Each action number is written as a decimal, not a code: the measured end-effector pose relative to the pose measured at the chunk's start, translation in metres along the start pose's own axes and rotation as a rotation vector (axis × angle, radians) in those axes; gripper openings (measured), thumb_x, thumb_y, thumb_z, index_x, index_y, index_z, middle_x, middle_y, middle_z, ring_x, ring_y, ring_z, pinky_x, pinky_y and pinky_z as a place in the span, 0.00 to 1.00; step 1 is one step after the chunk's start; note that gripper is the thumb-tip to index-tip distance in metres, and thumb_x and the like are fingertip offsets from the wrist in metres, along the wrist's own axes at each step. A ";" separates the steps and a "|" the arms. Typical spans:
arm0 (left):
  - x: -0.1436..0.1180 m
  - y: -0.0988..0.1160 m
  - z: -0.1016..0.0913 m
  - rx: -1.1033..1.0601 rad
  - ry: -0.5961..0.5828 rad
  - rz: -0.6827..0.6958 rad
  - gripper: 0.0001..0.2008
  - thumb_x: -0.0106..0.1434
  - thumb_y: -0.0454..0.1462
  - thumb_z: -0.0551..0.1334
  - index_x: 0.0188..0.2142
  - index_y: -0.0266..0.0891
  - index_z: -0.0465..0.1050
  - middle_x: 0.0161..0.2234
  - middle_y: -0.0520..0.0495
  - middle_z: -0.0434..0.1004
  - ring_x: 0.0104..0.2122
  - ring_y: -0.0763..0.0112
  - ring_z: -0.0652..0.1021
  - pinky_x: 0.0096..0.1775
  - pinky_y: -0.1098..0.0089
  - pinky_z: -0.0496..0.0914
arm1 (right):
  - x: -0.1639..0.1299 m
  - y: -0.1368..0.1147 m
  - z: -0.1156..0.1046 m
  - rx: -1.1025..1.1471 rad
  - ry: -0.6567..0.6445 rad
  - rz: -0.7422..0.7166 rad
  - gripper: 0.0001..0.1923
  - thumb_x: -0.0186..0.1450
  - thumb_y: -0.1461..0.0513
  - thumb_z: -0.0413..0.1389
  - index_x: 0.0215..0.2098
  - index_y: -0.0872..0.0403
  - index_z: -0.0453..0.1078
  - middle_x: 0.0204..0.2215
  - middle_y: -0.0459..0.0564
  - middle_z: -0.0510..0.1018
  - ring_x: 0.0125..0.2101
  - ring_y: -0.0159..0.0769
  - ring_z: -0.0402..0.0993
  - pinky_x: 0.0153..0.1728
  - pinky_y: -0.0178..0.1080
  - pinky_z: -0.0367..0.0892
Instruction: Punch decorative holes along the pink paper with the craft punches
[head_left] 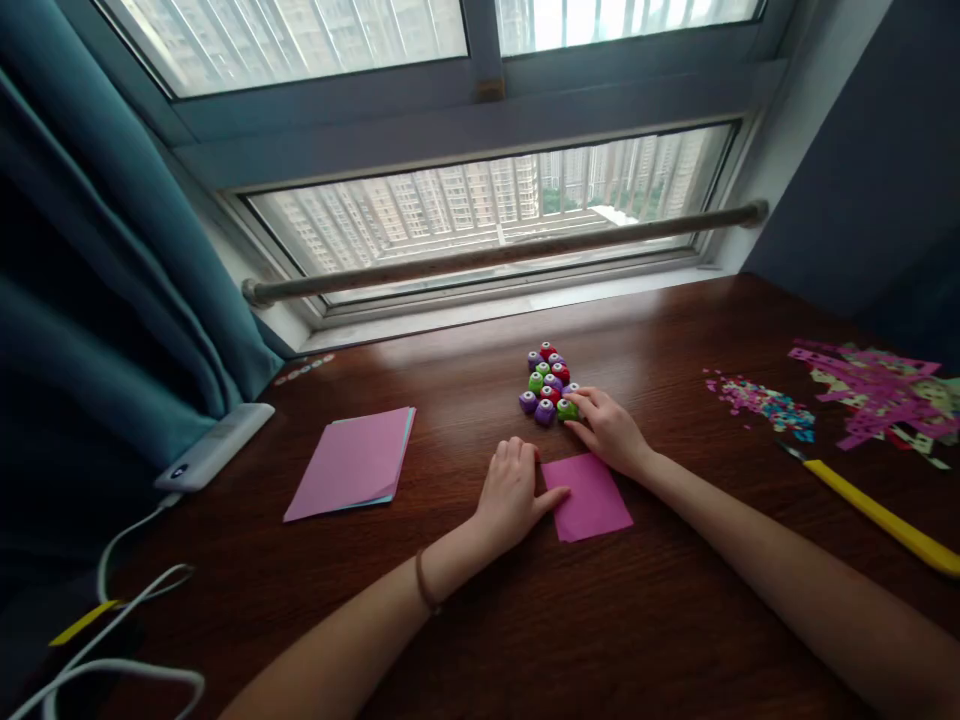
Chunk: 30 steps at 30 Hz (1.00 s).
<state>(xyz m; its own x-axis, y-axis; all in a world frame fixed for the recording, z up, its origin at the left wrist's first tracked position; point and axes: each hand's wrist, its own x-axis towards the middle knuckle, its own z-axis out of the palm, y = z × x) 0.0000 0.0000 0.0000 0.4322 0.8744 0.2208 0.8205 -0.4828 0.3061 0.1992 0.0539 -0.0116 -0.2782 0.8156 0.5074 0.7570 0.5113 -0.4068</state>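
While both hands lie open, left hand (512, 493) touches pink paper (589, 497), right hand (609, 428) punches (549, 383).

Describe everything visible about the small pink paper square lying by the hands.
The small pink paper square is a single thin magenta sheet, matte and uncreased as far as can be seen. It lies flat on the dark wooden table, turned slightly askew. The left hand rests on its left edge, thumb on the sheet. The right hand sits just beyond its far edge.
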 end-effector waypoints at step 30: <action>0.006 -0.014 -0.004 -0.913 0.009 -0.260 0.15 0.58 0.38 0.59 0.44 0.37 0.63 0.31 0.51 0.69 0.31 0.72 0.71 0.34 0.72 0.66 | -0.047 -0.001 -0.043 0.394 -0.070 0.123 0.11 0.61 0.64 0.55 0.43 0.51 0.68 0.38 0.48 0.74 0.37 0.38 0.72 0.41 0.41 0.70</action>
<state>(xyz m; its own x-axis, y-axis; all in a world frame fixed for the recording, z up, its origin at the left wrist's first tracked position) -0.0102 0.0118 0.0008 0.2710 0.9613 0.0499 0.2793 -0.1281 0.9516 0.2365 0.0038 -0.0023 -0.2494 0.8867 0.3893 0.5067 0.4620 -0.7278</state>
